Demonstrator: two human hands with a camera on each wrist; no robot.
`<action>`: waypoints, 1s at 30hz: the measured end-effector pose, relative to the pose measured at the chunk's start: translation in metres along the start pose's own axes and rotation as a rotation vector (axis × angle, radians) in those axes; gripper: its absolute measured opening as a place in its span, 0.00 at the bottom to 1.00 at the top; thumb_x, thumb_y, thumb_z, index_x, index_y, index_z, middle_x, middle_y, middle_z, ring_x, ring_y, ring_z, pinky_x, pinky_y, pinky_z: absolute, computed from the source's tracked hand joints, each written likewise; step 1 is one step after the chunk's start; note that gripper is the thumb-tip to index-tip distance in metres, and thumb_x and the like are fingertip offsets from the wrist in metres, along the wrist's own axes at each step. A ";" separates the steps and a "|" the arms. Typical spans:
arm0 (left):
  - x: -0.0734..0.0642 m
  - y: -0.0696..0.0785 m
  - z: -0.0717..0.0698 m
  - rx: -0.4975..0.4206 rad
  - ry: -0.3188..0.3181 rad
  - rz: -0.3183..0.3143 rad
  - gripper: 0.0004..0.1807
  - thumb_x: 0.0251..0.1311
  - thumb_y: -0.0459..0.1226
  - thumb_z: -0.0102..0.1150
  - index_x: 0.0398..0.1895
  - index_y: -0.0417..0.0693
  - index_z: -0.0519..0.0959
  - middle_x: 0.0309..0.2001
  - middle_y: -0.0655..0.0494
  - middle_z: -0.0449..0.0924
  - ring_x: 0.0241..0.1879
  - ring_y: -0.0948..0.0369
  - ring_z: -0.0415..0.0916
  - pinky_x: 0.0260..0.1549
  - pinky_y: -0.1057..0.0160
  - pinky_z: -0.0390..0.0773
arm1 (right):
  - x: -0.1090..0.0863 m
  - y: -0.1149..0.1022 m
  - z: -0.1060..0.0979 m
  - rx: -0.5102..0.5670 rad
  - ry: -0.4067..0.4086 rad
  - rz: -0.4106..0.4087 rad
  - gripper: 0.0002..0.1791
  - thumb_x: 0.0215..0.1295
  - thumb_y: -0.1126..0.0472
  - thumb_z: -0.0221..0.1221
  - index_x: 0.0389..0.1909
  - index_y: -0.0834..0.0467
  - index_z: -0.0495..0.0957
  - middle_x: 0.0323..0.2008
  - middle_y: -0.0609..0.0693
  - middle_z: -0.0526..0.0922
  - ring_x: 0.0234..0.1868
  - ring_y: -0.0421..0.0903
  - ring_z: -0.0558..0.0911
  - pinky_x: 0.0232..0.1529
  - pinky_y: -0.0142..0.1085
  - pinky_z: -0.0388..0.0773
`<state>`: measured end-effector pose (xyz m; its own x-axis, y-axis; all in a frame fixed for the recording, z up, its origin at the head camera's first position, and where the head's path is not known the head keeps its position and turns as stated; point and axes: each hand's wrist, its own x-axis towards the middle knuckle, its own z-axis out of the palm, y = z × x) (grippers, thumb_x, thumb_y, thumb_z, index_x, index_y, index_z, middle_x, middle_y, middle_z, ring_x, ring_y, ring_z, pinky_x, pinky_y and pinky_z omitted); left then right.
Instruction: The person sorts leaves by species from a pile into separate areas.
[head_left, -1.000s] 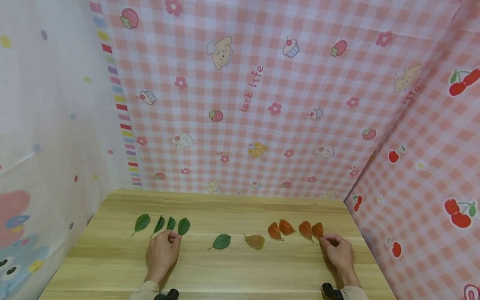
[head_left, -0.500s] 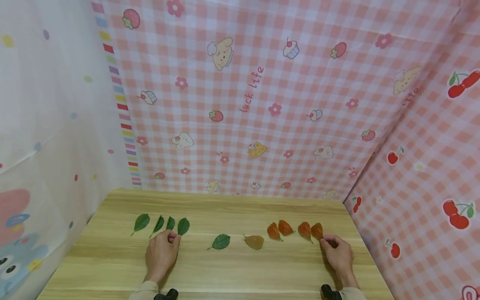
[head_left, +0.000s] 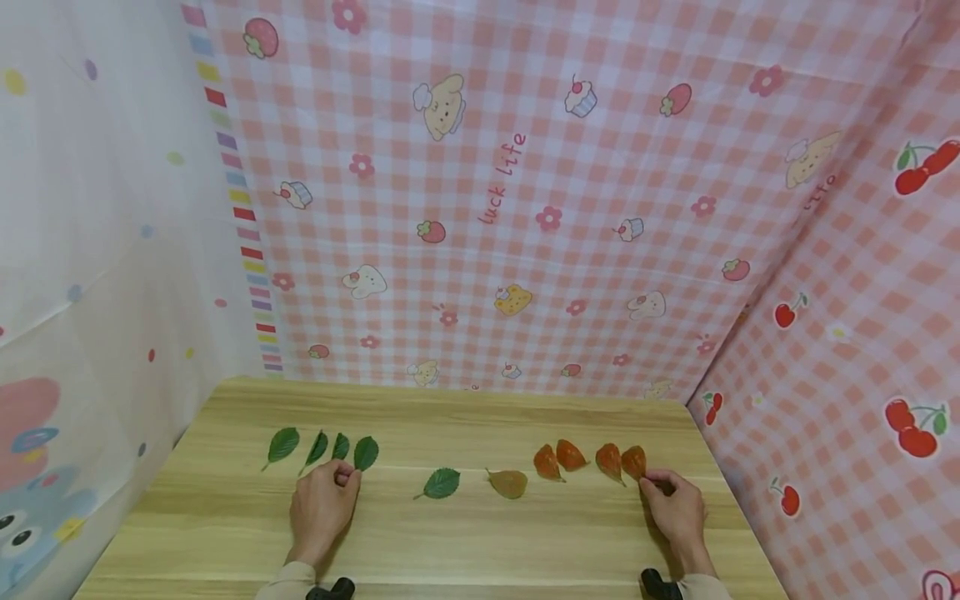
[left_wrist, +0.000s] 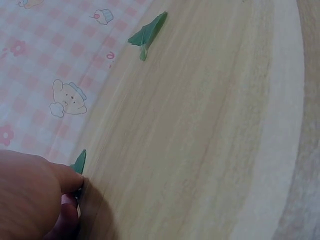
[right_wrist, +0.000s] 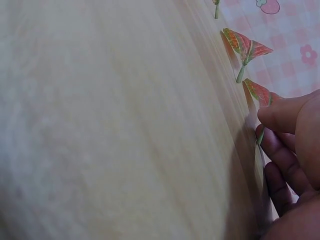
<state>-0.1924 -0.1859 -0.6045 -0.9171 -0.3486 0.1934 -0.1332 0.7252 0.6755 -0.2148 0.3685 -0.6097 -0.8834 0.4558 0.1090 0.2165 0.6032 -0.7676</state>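
Note:
At the left, my left hand (head_left: 324,507) pinches the lower end of a green leaf (head_left: 366,452), the rightmost of a row; in the left wrist view that leaf (left_wrist: 80,163) pokes out past the thumb. Beside it lie more green leaves, a narrow one (head_left: 341,447) right above my knuckles. My right hand (head_left: 678,505) holds an orange-red leaf (head_left: 633,462) by its stem, between thumb and fingers. The right wrist view shows the green stem (right_wrist: 260,135) at the fingertips, and the blade (right_wrist: 260,93) partly behind the thumb. Another orange-red leaf (head_left: 610,460) lies just left of it.
Between the hands a green leaf (head_left: 441,483) and a yellowish-brown leaf (head_left: 508,483) lie on the wooden table (head_left: 465,546). Two more orange-red leaves, one at the back (head_left: 572,455), lie right of centre. A pink checked cloth (head_left: 480,267) hangs behind the table.

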 end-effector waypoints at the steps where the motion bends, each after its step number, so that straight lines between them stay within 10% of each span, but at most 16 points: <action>1: 0.000 0.000 0.000 0.000 0.000 0.002 0.07 0.69 0.38 0.76 0.35 0.44 0.90 0.32 0.51 0.92 0.32 0.51 0.88 0.29 0.51 0.82 | 0.000 0.000 0.000 0.003 0.003 -0.003 0.09 0.72 0.61 0.73 0.47 0.62 0.92 0.43 0.58 0.94 0.46 0.44 0.85 0.57 0.46 0.68; 23: -0.001 -0.001 -0.001 -0.037 0.006 0.032 0.08 0.69 0.39 0.75 0.36 0.42 0.91 0.32 0.49 0.94 0.33 0.49 0.90 0.32 0.49 0.84 | -0.003 -0.002 -0.002 0.045 -0.016 0.002 0.12 0.71 0.61 0.74 0.51 0.61 0.91 0.38 0.47 0.95 0.38 0.22 0.77 0.61 0.44 0.66; 30: -0.005 -0.002 -0.003 -0.054 0.014 0.026 0.10 0.68 0.39 0.74 0.35 0.40 0.91 0.32 0.47 0.92 0.35 0.48 0.89 0.40 0.46 0.85 | -0.005 0.001 -0.005 0.072 -0.080 0.001 0.20 0.74 0.58 0.73 0.61 0.62 0.88 0.53 0.57 0.94 0.45 0.22 0.78 0.53 0.20 0.69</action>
<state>-0.1865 -0.1874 -0.6046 -0.9146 -0.3387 0.2208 -0.0888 0.7011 0.7075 -0.2083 0.3700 -0.6078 -0.9140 0.4013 0.0594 0.1897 0.5523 -0.8118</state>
